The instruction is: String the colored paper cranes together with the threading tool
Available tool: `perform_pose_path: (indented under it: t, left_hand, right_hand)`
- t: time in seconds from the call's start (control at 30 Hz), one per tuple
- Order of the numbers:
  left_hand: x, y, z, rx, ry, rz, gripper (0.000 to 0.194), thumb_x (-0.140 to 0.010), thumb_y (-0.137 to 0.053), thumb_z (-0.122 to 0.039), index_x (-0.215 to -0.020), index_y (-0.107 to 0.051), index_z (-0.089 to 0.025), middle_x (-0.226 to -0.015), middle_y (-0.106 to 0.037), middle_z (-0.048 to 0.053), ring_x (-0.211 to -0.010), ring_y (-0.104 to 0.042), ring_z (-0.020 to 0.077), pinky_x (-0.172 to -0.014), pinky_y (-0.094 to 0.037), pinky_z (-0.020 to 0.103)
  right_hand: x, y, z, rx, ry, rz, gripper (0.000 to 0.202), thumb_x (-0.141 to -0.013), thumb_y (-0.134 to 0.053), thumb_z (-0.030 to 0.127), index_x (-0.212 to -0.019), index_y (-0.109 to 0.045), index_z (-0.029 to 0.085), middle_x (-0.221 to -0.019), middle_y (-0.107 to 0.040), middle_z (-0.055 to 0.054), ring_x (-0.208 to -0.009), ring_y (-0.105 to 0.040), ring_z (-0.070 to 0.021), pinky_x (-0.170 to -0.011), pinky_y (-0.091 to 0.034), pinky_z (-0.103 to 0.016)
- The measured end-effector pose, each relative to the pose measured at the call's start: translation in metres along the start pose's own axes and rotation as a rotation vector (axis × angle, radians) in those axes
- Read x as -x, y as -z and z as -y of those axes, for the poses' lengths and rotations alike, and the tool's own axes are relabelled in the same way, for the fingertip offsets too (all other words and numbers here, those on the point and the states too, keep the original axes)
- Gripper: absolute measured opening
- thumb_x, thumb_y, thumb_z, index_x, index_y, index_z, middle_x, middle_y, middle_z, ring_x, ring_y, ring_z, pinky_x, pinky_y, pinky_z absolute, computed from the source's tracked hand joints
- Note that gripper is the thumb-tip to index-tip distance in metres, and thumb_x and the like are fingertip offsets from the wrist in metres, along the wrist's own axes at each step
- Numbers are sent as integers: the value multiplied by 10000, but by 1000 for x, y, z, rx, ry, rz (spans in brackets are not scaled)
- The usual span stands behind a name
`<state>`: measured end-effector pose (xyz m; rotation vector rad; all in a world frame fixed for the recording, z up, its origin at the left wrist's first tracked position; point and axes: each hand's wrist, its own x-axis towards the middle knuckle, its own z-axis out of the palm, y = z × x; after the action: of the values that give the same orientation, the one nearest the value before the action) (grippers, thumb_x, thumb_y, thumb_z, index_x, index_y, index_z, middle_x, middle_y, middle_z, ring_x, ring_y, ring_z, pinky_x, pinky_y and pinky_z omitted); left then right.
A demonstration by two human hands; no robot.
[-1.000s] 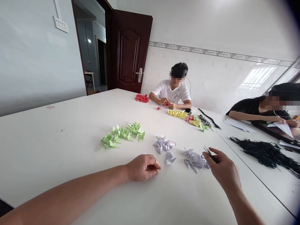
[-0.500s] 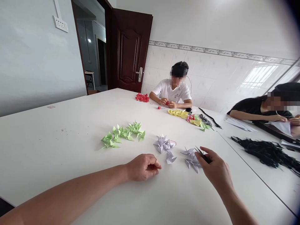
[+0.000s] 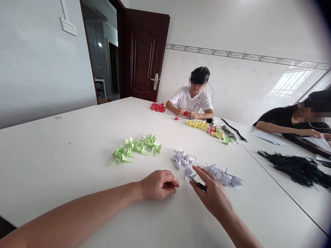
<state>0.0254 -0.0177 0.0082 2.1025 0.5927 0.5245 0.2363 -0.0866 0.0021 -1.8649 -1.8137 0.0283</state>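
Observation:
My right hand (image 3: 210, 191) holds a small dark pointed tool (image 3: 198, 184) under its fingers, its metal tip beside a single white paper crane (image 3: 188, 171). A cluster of white cranes (image 3: 181, 158) lies just beyond, and a second white cluster (image 3: 223, 176) spreads to the right, partly behind my fingers. My left hand (image 3: 165, 185) rests on the table with its fingers curled; whether anything is inside the curl is hidden. Green paper cranes (image 3: 139, 145) lie in a row beyond my left hand.
Across the white table (image 3: 77, 165), a person (image 3: 192, 98) handles red paper near red (image 3: 158, 107) and yellow cranes (image 3: 198, 124). Another person (image 3: 275, 119) touches white sheets at the right. A black stringy bundle (image 3: 294, 169) lies at the right.
My right hand has moved left with the tool, from the right white cluster to the single white crane. The right cluster now shows more fully. My left hand has stayed put.

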Motion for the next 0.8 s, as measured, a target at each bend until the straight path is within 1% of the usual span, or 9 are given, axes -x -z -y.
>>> perform_pose_path:
  t: [0.1,0.23,0.33,0.53,0.8]
  left_hand:
    - [-1,0,0,-34,-8,-12,191,-729,-567,-163,-897,-655,-134,-914,-611,70,-781,-616,138,-715,-510,233]
    - [-1,0,0,-58,-7,-21,187,-736,-563,-172,-894,-659,-147,-897,-614,61,-781,-609,135,-701,-503,226]
    - [-1,-1,0,-77,-14,-26,187,-740,-560,-173,-896,-661,-154,-890,-618,56,-779,-605,135,-693,-497,224]
    - [-1,0,-2,-86,-10,-23,189,-743,-556,-168,-900,-661,-154,-897,-617,55,-777,-604,134,-696,-493,223]
    - [0,0,-1,-61,-8,-12,191,-735,-563,-163,-902,-655,-150,-907,-609,58,-773,-602,136,-703,-497,235]
  right_hand:
    - [2,-3,0,55,4,111,474,-807,-483,309,-1273,-495,228,-1312,-481,-82,-1071,-552,-252,-770,-507,-366]
    - [1,-3,-3,48,33,184,420,-815,-485,286,-1226,-546,229,-1261,-532,-75,-1017,-586,-257,-753,-515,-380]
    - [0,-2,-4,14,58,177,374,-818,-486,280,-1175,-584,236,-1202,-577,-64,-972,-607,-247,-750,-517,-370]
    - [-1,-1,-3,-24,81,197,343,-828,-468,285,-1139,-597,215,-1157,-604,-55,-950,-617,-231,-738,-525,-347]
    - [0,0,1,-96,103,154,273,-825,-481,279,-1050,-620,213,-1056,-645,-54,-863,-640,-198,-697,-530,-308]
